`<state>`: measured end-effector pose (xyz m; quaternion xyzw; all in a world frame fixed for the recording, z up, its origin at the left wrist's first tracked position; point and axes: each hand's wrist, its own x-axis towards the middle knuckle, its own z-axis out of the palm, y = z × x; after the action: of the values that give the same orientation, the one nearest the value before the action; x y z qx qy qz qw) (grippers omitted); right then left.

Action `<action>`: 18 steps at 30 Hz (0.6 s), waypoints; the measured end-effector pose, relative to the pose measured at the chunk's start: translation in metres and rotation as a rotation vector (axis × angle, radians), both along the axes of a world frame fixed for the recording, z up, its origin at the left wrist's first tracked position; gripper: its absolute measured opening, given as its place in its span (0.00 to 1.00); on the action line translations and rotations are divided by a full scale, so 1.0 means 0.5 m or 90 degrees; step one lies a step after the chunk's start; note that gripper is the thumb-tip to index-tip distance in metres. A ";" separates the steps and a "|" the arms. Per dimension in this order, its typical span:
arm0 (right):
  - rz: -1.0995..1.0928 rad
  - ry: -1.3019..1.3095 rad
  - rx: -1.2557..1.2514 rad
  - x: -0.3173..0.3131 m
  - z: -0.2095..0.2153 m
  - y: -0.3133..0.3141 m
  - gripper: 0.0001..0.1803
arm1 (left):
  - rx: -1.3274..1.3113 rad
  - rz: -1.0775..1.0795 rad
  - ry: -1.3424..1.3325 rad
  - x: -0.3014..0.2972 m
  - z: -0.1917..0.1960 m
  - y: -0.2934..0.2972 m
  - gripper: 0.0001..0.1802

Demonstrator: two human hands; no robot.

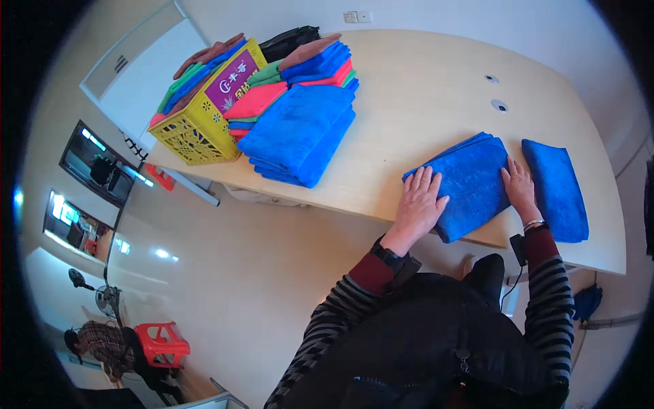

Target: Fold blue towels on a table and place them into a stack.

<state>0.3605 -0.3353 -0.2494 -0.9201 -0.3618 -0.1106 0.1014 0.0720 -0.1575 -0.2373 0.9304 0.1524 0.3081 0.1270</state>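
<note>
A folded blue towel (pixel 471 178) lies at the near edge of the table, its lower corner reaching over the rim. On its left side my left hand (pixel 421 203) rests flat with the fingers stretched out. My right hand (pixel 519 185) lies at the towel's right edge, its fingers extended and fingertips touching the cloth. Just right of that hand is a second folded blue towel (pixel 557 191), narrower and lying apart from the first. Neither hand grips anything.
Left on the pale wooden table (pixel 402 75) stands a yellow plastic basket (pixel 197 133) of folded towels. Beside it are stacked blue towels (pixel 300 133) and multicoloured ones (pixel 317 65). A black bag (pixel 289 42) lies behind. Lower left, a person (pixel 112 347) bends near a red stool (pixel 162 344).
</note>
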 end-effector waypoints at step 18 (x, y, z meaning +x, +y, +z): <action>0.290 -0.093 0.181 -0.195 0.129 0.029 0.28 | 0.044 0.024 0.094 -0.032 0.055 0.021 0.29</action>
<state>0.2629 -0.3209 -0.1849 -0.7811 -0.5467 -0.2004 0.2254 0.0561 -0.1472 -0.2096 0.9513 0.1682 0.2464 0.0775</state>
